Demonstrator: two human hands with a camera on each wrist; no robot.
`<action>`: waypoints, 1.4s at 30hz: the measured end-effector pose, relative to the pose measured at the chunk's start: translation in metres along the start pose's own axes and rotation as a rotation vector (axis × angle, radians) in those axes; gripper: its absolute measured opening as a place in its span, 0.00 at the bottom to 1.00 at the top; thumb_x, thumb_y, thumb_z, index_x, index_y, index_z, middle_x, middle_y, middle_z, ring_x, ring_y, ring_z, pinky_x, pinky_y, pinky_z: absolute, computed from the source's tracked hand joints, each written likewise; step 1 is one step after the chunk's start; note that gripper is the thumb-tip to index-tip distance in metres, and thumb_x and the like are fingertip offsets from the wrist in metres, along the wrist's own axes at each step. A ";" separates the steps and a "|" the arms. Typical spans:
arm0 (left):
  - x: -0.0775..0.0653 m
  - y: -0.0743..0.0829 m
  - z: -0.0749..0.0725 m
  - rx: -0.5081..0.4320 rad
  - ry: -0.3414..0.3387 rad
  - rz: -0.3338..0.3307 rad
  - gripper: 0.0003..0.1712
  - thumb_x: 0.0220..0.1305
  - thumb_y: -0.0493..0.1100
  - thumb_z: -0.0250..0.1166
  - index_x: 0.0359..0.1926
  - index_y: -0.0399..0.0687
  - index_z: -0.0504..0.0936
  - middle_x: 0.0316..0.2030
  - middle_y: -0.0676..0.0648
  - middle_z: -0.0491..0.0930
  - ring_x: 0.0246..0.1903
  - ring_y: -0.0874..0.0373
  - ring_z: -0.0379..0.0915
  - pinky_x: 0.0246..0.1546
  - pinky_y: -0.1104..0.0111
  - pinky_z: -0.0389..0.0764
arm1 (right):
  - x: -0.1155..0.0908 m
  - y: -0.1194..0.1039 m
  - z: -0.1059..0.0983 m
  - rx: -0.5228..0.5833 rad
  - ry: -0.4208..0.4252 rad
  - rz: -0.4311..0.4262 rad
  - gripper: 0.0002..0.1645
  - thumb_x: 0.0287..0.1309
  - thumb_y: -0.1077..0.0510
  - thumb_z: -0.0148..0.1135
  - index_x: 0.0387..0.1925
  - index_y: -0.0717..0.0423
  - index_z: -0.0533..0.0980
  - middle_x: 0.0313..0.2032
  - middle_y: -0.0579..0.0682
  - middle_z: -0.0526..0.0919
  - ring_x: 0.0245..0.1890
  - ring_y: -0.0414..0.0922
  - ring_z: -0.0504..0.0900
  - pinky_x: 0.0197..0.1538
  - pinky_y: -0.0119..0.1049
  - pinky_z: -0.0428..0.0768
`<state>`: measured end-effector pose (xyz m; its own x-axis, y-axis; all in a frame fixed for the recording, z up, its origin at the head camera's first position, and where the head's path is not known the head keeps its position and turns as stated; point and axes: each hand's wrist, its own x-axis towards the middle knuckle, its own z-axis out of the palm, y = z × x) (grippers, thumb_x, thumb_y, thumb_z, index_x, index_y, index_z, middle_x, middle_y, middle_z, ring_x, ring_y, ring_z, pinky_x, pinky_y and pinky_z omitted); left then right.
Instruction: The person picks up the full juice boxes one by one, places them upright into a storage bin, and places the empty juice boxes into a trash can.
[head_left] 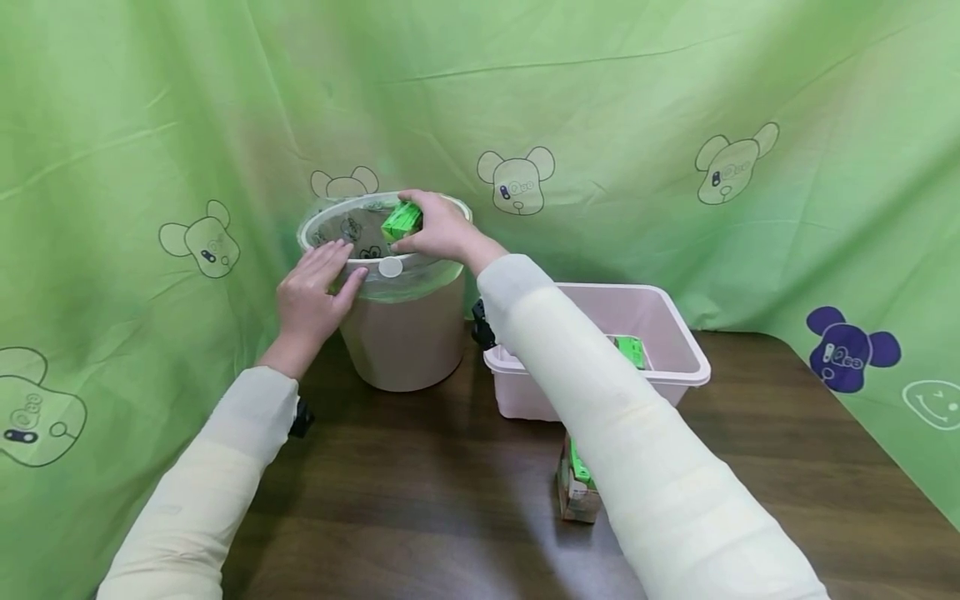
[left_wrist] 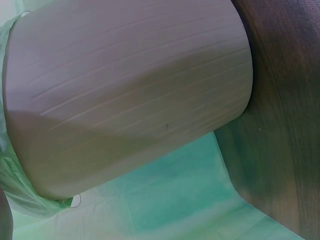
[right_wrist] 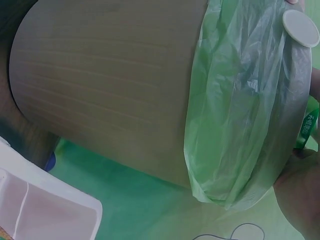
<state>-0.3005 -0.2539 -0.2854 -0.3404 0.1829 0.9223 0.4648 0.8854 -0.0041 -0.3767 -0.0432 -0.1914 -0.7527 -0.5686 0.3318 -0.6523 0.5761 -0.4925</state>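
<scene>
A tall pinkish bin (head_left: pixel 405 342) stands at the back left, its rim lined with a thin green plastic bag (right_wrist: pixel 240 110). Over the bin's mouth, my right hand (head_left: pixel 442 229) pinches a small green box (head_left: pixel 402 221) between thumb and fingers. White lettering shows on the box in the right wrist view, where the hand hides much of it. My left hand (head_left: pixel 315 287) rests on the near left of the rim, fingers straight across it and thumb spread along the outside. A round white tab (head_left: pixel 391 267) sits on the rim between the two hands.
A pale pink rectangular tub (head_left: pixel 675 342) is right of the bin, with a green item (head_left: pixel 630 350) inside. In front of it, partly behind my right sleeve, stands a small brown carton with a green top (head_left: pixel 577 500). A green printed curtain (head_left: pixel 600 100) hangs behind the wooden table (head_left: pixel 420 500).
</scene>
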 end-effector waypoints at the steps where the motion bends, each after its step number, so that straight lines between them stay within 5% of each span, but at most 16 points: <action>1: 0.000 0.000 0.000 0.000 -0.002 0.003 0.23 0.63 0.48 0.66 0.55 0.40 0.82 0.52 0.39 0.80 0.54 0.45 0.77 0.62 0.55 0.70 | 0.000 0.000 0.000 0.000 -0.001 0.001 0.51 0.51 0.49 0.74 0.72 0.52 0.59 0.67 0.52 0.67 0.63 0.47 0.67 0.66 0.37 0.65; 29: 0.002 0.001 0.000 -0.012 -0.003 0.012 0.23 0.62 0.48 0.66 0.54 0.39 0.82 0.52 0.38 0.80 0.53 0.44 0.77 0.61 0.54 0.70 | -0.005 -0.001 -0.011 0.002 -0.013 -0.008 0.50 0.53 0.47 0.72 0.73 0.51 0.58 0.62 0.55 0.69 0.59 0.47 0.72 0.59 0.38 0.72; 42: 0.003 0.000 0.002 -0.019 0.006 0.008 0.23 0.62 0.48 0.67 0.53 0.39 0.82 0.52 0.38 0.80 0.53 0.44 0.77 0.60 0.53 0.71 | -0.022 0.000 -0.028 0.022 0.007 -0.075 0.48 0.54 0.50 0.72 0.72 0.54 0.59 0.62 0.56 0.69 0.60 0.49 0.72 0.61 0.38 0.71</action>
<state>-0.3030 -0.2529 -0.2835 -0.3318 0.1878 0.9245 0.4828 0.8757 -0.0046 -0.3625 -0.0146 -0.1758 -0.7023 -0.6057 0.3739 -0.7049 0.5189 -0.4836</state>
